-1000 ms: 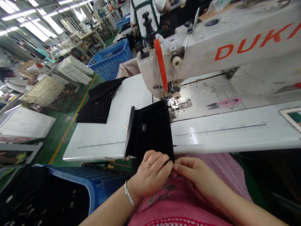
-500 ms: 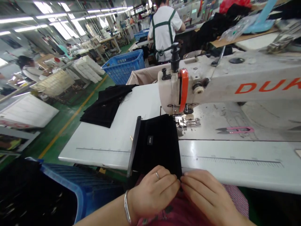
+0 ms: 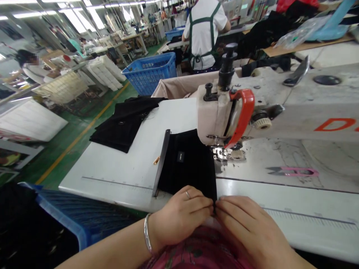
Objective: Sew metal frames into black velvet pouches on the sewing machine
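A black fabric piece (image 3: 187, 172) with a small dark label lies flat on the sewing table. Along its left side runs a dark zipper (image 3: 161, 164) with a gold zipper pull (image 3: 156, 160). My left hand (image 3: 182, 211), with a ring and a silver bangle, pinches the fabric's near right corner. Fingertip to fingertip with it, my right hand (image 3: 246, 224) grips the same edge. The fabric's far right edge sits at the presser foot (image 3: 221, 154) of the sewing machine (image 3: 224, 116); the needle itself is hard to make out.
Pink-handled thread snips (image 3: 297, 171) lie right of the presser foot. Stacked black pieces (image 3: 123, 125) rest at the table's far left. A blue crate (image 3: 61, 213) with dark contents stands at lower left, another blue basket (image 3: 151, 73) beyond. A co-worker (image 3: 204, 33) faces away ahead.
The view has shifted, so the machine looks larger and further right. The fabric's near end now lies flatter on the table, and both hands still pinch its near corner.
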The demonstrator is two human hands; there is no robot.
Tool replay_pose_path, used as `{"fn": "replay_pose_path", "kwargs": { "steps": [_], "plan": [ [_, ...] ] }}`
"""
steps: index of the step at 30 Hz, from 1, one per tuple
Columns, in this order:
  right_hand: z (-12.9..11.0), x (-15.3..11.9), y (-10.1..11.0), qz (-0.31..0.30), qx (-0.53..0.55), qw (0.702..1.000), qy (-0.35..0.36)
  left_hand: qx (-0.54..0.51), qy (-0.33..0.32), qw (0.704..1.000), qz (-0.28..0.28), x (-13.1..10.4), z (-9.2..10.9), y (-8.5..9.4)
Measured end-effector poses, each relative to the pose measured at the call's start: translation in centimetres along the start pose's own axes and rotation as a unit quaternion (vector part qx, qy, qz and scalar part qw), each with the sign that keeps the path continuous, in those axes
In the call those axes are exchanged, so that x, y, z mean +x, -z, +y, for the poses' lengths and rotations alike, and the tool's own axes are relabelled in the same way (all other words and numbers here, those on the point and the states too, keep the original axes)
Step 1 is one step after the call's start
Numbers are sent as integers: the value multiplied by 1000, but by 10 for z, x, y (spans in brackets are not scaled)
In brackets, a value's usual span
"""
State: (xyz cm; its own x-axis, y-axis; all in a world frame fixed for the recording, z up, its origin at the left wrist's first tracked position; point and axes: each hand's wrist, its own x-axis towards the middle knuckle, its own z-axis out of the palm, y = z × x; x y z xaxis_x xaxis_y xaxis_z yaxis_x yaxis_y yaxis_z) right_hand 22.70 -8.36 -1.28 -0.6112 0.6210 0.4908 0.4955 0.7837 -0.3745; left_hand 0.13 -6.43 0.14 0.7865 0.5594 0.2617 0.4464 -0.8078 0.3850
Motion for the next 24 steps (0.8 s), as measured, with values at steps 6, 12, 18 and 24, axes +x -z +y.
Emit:
{"fn": "replay_pose_path", "kwargs": {
  "steps": [6, 12, 18, 24],
  "plan": [
    [14, 6, -1, -42, -27, 999, -18, 25, -27, 999, -30, 15, -23, 7],
    [33, 18, 0, -90, -46, 995, -15, 57, -38, 997, -41, 29, -45, 6],
    [48, 40, 5, -91, -61, 993, -37, 79, -50, 995, -32, 43, -67, 8],
    [66, 53, 6, -97, -121, 987, -37, 97, -47, 994, -2, 55, -87, 7]
  ]
}}
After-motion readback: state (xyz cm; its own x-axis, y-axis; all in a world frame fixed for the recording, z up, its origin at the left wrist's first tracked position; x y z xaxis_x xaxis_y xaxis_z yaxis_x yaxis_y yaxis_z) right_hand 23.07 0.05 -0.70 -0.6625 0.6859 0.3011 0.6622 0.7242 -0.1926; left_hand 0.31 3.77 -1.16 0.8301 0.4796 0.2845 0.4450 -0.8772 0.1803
